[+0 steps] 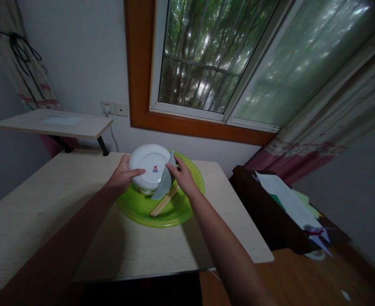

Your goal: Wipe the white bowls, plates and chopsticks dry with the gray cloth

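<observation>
My left hand (123, 175) grips the left edge of a white plate (144, 163), thumb across its underside, which faces me and bears a small red and blue mark. On the plate's right edge, my right hand (182, 174) pinches a grey cloth (164, 183) that hangs down over the rim. Beneath both hands stands a green basin (174, 220) on the table. Inside it lie several wooden chopsticks (164, 202), and what looks like a bowl rim (145, 192) shows just under the plate.
The light wooden table (238, 238) ends close to my body and on the right. A raised shelf (88, 127) stands at the back left, below a wall socket (107, 107). Right of the table, a dark cabinet (266, 208) carries papers (286, 199). A window (206, 63) is behind.
</observation>
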A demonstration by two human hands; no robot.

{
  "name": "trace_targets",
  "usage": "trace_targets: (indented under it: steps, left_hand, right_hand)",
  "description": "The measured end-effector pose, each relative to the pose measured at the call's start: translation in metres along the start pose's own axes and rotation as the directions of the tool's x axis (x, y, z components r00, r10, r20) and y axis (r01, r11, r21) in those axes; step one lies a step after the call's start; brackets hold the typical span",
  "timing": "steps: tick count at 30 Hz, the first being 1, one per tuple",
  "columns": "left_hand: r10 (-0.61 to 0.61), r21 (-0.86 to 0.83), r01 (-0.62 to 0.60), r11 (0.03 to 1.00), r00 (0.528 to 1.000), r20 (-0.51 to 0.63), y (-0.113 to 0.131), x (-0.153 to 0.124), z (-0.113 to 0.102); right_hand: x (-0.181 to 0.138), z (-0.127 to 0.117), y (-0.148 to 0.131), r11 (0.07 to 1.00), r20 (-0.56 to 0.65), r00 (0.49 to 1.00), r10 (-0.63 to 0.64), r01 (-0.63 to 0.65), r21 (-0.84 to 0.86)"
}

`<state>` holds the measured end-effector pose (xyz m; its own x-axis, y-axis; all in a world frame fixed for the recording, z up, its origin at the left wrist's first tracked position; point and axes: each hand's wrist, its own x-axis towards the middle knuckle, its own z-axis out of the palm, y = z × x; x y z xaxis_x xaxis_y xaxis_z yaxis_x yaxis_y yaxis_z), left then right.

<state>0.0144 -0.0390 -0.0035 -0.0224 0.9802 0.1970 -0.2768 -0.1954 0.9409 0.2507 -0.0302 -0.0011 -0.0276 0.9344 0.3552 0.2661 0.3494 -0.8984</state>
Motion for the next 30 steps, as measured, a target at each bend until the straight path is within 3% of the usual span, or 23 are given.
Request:
trace_targets:
  steps: [7, 11, 19, 30]
  left_hand:
    - [0.023, 0.142, -0.025, 0.990, 1.000, 0.009, 0.002, -0.002, 0.005]
    - [0.029, 0.221, -0.046, 0.974, 0.996, 0.081, -0.001, -0.001, 0.005]
    - [0.058, 0.480, -0.135, 0.867, 0.983, 0.171, 0.004, -0.002, 0.007]
    - [0.050, 0.438, -0.121, 0.891, 0.984, 0.171, -0.004, 0.000, -0.003]
  right_hand:
    - [0.000, -0.003, -0.002, 0.999, -0.107, 0.994, -0.030, 0.033, 0.019]
    - [-0.003, -0.007, -0.006, 0.993, -0.139, 0.984, -0.115, 0.113, -0.025]
    - [-0.007, -0.009, -0.016, 0.931, -0.055, 0.940, -0.338, 0.325, -0.166]
    - [-0.008, -0.010, -0.021, 0.890, 0.052, 0.910, -0.411, 0.413, -0.193]
